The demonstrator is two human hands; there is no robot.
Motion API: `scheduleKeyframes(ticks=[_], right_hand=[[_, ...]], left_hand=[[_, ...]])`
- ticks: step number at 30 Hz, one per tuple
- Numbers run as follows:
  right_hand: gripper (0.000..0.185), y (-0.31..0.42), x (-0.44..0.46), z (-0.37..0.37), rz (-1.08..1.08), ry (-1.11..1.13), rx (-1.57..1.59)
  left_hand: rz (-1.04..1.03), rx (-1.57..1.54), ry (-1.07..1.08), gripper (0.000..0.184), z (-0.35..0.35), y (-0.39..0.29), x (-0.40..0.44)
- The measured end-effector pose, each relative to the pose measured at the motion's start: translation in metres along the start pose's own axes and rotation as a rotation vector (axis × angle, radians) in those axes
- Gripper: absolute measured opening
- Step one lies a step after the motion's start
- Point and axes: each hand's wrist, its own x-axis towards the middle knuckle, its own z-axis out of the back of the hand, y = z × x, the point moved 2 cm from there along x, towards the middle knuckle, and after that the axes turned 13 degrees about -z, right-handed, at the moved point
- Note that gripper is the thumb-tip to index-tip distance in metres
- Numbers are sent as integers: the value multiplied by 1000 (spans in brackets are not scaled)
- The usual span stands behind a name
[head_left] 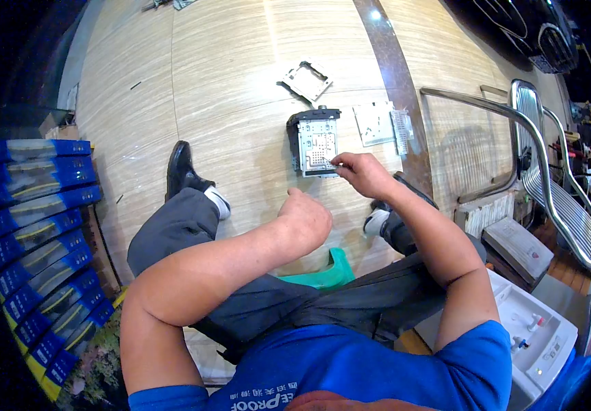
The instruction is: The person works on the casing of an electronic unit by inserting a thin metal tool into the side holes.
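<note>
A metal electronic unit (pixel 321 142) with a black front edge stands on the tiled floor between the feet. My right hand (pixel 362 172) is at its lower right corner, thumb and forefinger pinched together; anything between them is too small to make out. My left hand (pixel 307 214) is held below the unit, apart from it, with fingers curled in and their tips mostly hidden. Above the unit lies a square metal frame (pixel 307 81). To its right are a flat metal plate (pixel 373 124) and a narrower perforated piece (pixel 401 131).
Blue boxes (pixel 42 195) are stacked at the left. A chrome-framed chair (pixel 549 164) stands at the right, near a white basin unit (pixel 532 335). A green stool (pixel 326 274) is beneath the person. Black shoes (pixel 184 171) flank the work spot.
</note>
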Motion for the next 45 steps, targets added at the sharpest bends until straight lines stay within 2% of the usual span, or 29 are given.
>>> scheduleKeyframes(ticks=[8, 13, 20, 28, 38, 40, 45], right_hand=[[24, 5, -2, 4, -89, 1, -42], [25, -2, 1, 0, 46, -49, -21], [25, -4, 1, -3, 65, -65, 9], [25, 4, -1, 3, -66, -18, -24], [27, 1, -1, -1, 12, -30, 52], [27, 3, -1, 0, -59, 13, 32], [27, 5, -1, 2, -84, 17, 17]], left_hand=[[6, -5, 0, 18, 0, 0, 0], [-17, 27, -16, 16, -2, 0, -1], [-2, 19, -29, 16, -2, 0, -1], [17, 13, 38, 18, 2, 0, -1], [15, 23, -19, 16, 1, 0, -2], [16, 21, -28, 17, 1, 0, -2], [10, 13, -10, 17, -3, 1, -1]])
